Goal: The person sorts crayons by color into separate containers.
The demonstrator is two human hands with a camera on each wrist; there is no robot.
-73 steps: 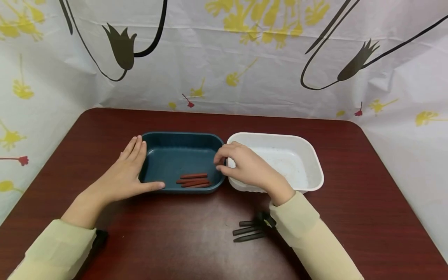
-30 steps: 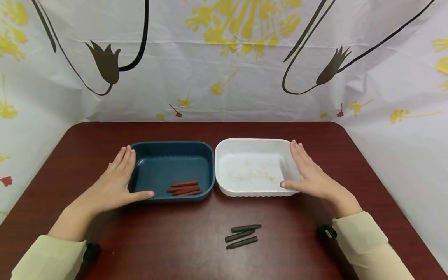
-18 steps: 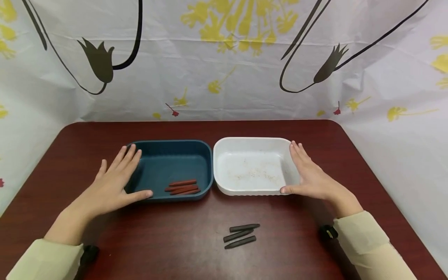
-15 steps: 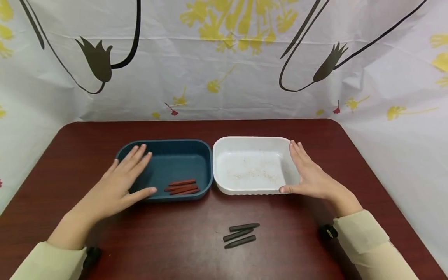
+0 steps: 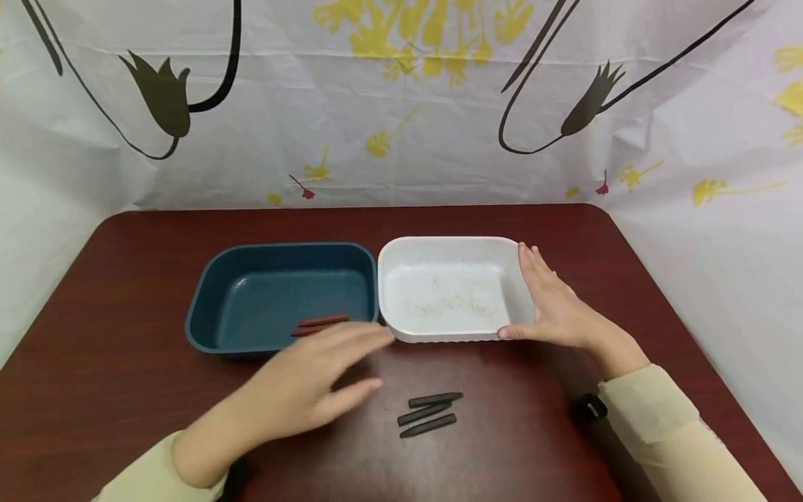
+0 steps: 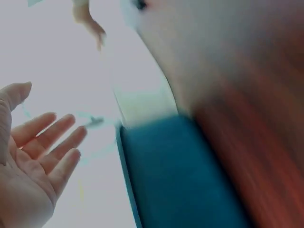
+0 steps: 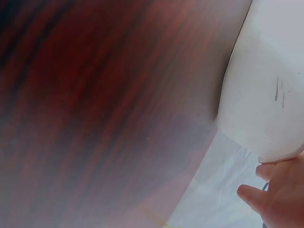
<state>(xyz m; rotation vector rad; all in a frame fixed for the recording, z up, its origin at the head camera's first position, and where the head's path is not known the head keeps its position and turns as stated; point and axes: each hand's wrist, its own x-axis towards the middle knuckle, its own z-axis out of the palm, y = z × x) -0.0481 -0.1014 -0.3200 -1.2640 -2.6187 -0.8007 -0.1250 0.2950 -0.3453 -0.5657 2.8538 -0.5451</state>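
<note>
In the head view my left hand (image 5: 314, 383) hangs over the table's middle, fingers extended and thumb apart, holding nothing. It is left of several black crayons (image 5: 429, 408) lying side by side on the table, and it covers part of the blue tray's (image 5: 216, 341) near rim. Reddish-brown crayons (image 5: 323, 320) lie inside that tray, partly hidden by the hand. My right hand (image 5: 558, 307) rests against the right end of the white tray (image 5: 452, 337), its straight fingers along the side and thumb at the near rim. The right wrist view shows fingers at the tray's (image 7: 266, 104) outer wall.
Both trays stand side by side on the dark red-brown table (image 5: 502, 446). Small specks dot the white tray's floor. A white patterned sheet (image 5: 439, 160) hangs behind the table.
My left hand has left the blue tray's left end and swung right toward the black crayons. Earlier, my right hand moved from between the trays to the white tray's right end, where it stays.
</note>
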